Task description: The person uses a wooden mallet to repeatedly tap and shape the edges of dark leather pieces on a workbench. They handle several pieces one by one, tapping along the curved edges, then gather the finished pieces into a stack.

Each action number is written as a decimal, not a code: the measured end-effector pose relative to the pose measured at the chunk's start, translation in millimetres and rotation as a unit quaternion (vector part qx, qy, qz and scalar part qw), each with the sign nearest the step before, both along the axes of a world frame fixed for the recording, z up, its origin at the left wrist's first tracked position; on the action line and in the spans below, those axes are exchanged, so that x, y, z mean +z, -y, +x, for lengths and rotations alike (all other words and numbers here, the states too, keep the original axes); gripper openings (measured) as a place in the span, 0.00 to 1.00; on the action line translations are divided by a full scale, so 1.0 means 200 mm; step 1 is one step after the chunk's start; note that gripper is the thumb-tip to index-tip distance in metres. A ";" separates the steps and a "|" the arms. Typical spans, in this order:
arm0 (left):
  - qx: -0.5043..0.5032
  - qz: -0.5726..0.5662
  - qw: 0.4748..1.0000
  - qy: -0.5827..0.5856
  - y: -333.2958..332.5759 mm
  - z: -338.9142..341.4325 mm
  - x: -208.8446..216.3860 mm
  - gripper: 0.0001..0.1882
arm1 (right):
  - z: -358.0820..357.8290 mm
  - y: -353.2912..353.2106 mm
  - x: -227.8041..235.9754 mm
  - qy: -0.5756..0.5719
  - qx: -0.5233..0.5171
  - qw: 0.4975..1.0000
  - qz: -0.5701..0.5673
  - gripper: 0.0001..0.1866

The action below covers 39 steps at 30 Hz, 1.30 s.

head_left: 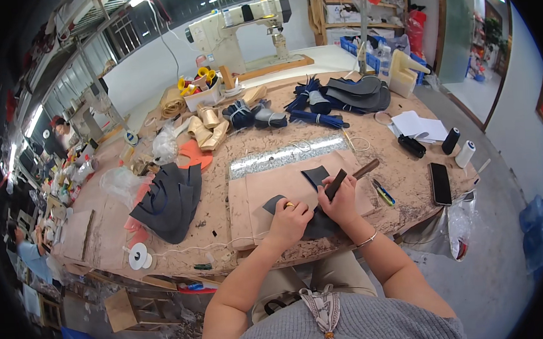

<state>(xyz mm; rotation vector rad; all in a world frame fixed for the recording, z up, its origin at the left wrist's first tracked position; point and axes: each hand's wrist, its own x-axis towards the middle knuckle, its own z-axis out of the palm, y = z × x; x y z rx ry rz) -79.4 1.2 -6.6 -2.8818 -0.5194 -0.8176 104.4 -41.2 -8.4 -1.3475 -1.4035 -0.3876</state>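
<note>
Dark grey, flat sheet material (319,230) lies on a pale tan rectangular board (247,223) beneath both hands. The right hand (339,203) grips a dark brown bar-shaped tool (336,184); the left hand (291,221) rests, fingers bent (whether pinching, I cannot tell).

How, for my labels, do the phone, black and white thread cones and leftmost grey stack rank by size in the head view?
Largest: leftmost grey stack
Next: phone
Smallest: black thread cone and white thread cone, too alike to rank

Pale board (254,192), grey piece (274,204), left hand (291,221) on it — right hand (341,204) gripping dark tool (336,184)
</note>
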 end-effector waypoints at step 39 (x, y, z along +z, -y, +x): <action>0.020 -0.118 0.991 0.059 -0.03 0.00 -0.06 0.04 | 0.06 -0.05 0.09 0.045 0.058 0.996 -0.055 0.08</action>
